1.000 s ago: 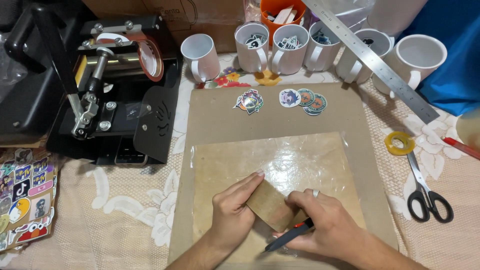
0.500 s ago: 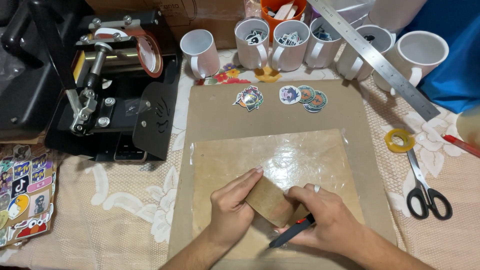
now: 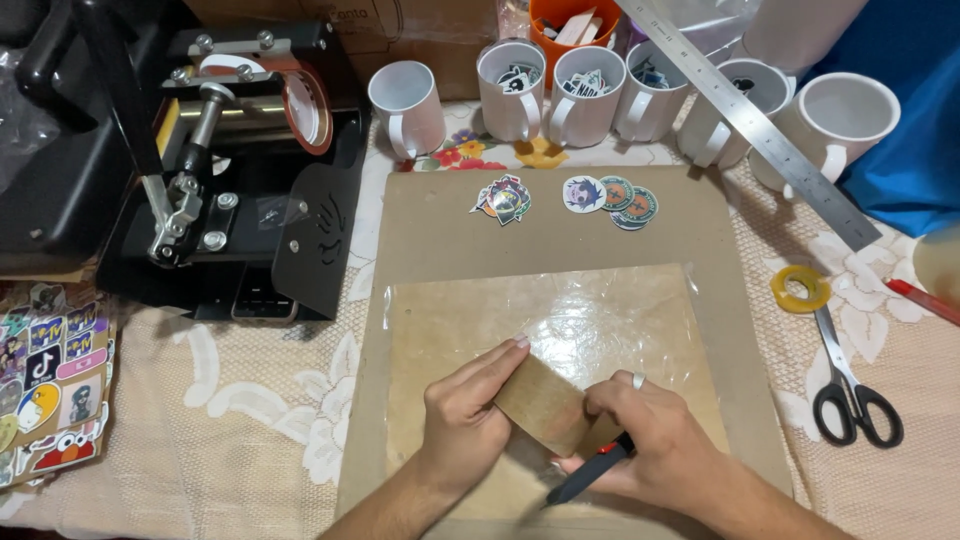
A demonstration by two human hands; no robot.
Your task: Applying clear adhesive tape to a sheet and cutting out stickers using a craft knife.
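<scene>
My left hand (image 3: 462,412) presses on a small brown paper piece (image 3: 541,400) that lies on a clear plastic sheet (image 3: 580,320) over a brown board (image 3: 440,240). My right hand (image 3: 655,445) grips a dark cutter with a red end (image 3: 592,470) and also touches the paper's right edge. A ring shows on one finger of that hand. Several round stickers (image 3: 600,195) and a larger sticker (image 3: 503,198) lie at the board's far end.
A black mug press machine (image 3: 215,170) stands at the left. White mugs (image 3: 520,90) line the back, with a metal ruler (image 3: 760,130) across them. Scissors (image 3: 850,390) and a yellow tape roll (image 3: 800,288) lie right. A sticker sheet (image 3: 50,390) sits far left.
Both hands and the brown paper piece have stayed in about the same place on the plastic sheet; the fingers shifted only slightly.
</scene>
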